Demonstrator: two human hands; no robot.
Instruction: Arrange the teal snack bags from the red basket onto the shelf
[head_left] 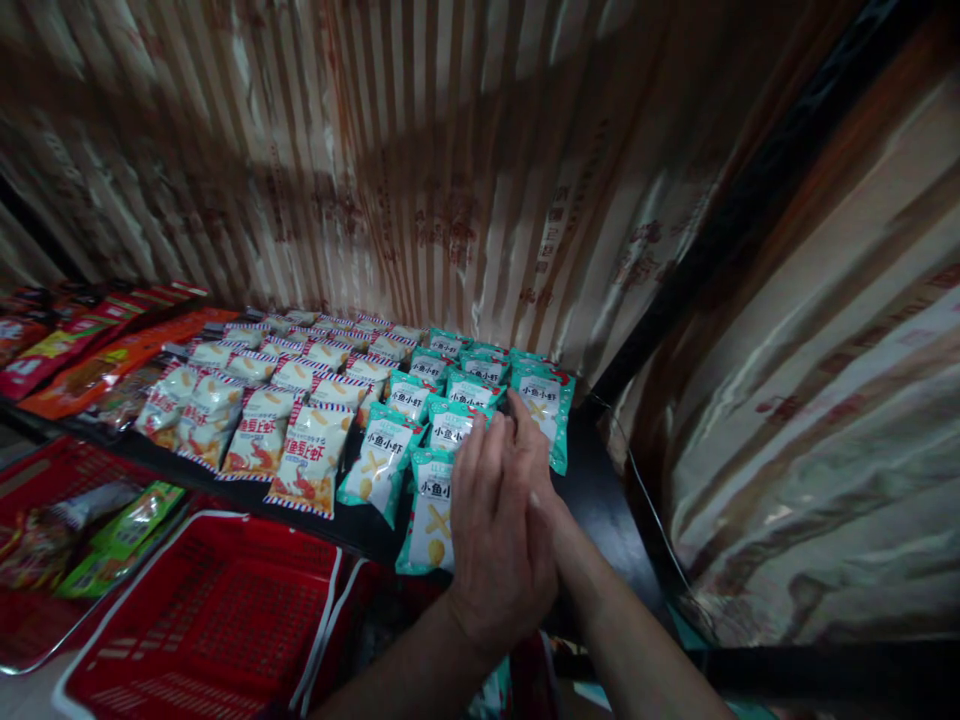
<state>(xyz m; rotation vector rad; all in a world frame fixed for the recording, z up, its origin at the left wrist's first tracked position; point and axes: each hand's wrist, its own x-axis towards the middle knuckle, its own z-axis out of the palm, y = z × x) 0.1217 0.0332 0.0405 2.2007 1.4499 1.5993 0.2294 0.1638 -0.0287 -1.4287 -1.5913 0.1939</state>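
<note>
My left hand (496, 540) lies with its back up and its fingers stretched out close together over the front teal snack packets (429, 520). My right hand (534, 440) is mostly hidden behind it. Its outstretched fingertips touch the teal packet (546, 400) at the right end of the row. Whether a packet is pinched between the two hands is hidden. More teal packets (450, 385) lie in rows behind, on a black shelf (600, 490). Left of them are rows of white packets with orange shrimp print (311, 455).
Orange and red packets (97, 365) fill the shelf's left end. A red plastic basket (217, 610) stands below the shelf front, and another basket with green and mixed packets (45, 560) is at far left. A striped printed wall (450, 180) backs the shelf, with a shiny panel (817, 430) to the right.
</note>
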